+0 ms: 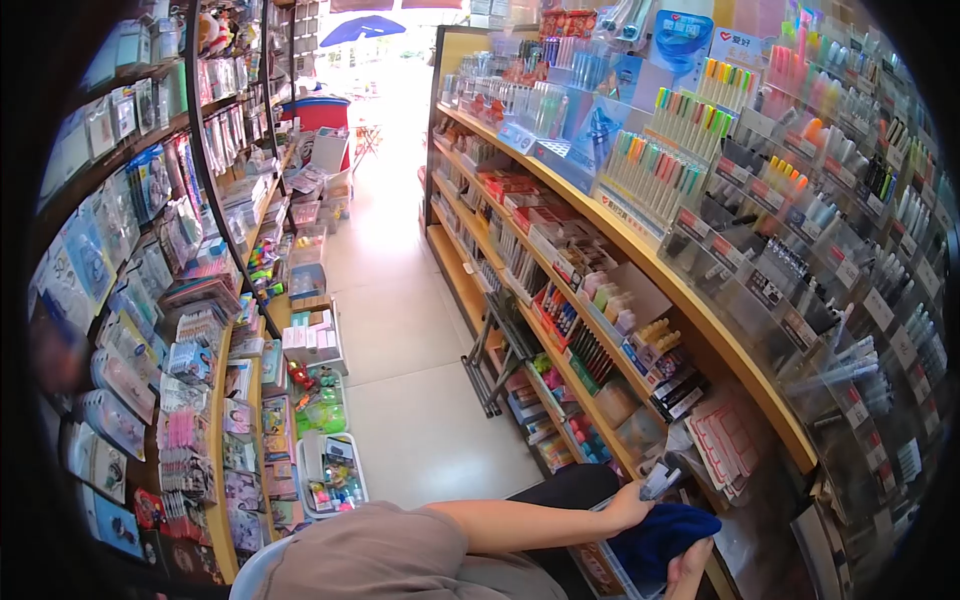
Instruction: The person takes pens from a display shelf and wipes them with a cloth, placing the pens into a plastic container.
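My left hand (628, 506) is closed around a small clear and grey item, perhaps a plastic pack (660, 482); its exact kind is too small to tell. Just below it, a dark blue cloth (655, 540) hangs bunched up between my hands. My right hand (688, 568) grips the cloth's lower right edge, with the thumb pointing up. Beneath the cloth is a bin with a pale rim (600, 572), its contents mostly hidden. Red-and-white printed sheets (725, 450) lie on the low shelf beside my left hand.
Tiered clear racks of pens and markers (670, 150) rise on the right above wooden shelves (560, 340). A folded black metal stand (487, 365) leans there. Packed shelves (190, 400) and plastic bins (330, 470) line the left. A tiled aisle (390, 300) leads to a bright doorway.
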The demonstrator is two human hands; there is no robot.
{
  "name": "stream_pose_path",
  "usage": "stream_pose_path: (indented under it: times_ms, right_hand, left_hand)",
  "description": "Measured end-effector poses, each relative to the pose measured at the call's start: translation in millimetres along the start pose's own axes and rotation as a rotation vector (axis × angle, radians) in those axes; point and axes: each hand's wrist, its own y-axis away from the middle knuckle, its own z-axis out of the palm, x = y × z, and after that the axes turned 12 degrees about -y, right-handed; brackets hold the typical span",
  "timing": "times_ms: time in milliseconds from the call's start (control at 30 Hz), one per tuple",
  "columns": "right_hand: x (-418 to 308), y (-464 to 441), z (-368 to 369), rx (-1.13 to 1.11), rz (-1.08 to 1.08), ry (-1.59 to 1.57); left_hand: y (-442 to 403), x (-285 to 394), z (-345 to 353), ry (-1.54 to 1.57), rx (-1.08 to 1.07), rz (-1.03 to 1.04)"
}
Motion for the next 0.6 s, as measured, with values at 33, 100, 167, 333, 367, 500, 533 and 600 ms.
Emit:
stream_pose_path:
  times_ms: [33,100,167,333,367,500,533,600]
  right_hand:
    - [5,-9,-17,-0.060,-0.033,0.241]
    - [10,-18,-37,-0.108,-0.087,0.487]
    - [11,-18,-36,-0.096,-0.117,0.463]
    - [14,-22,-19,-0.146,-0.210,0.286]
    - [17,-27,-16,-0.146,-0.215,0.257]
    - [4,-7,28,0.028,-0.412,0.350]
    - [4,-1,27,0.015,-0.424,0.367]
    - [6,11,26,-0.009,-0.365,0.262]
  left_hand:
    - [-2,3,0,-0.013,-0.060,-0.067]
    - [-18,-11,14,-0.018,-0.056,-0.008]
    - [-24,-13,20,-0.043,-0.057,0.024]
    - [-5,31,-7,-0.110,-0.190,-0.091]
    - [-2,34,-17,-0.104,-0.297,-0.120]
    - [-17,-20,-18,0.156,-0.488,0.047]
    - [-8,-13,-24,0.179,-0.568,0.085]
    - [4,-6,-30,0.211,-0.674,0.085]
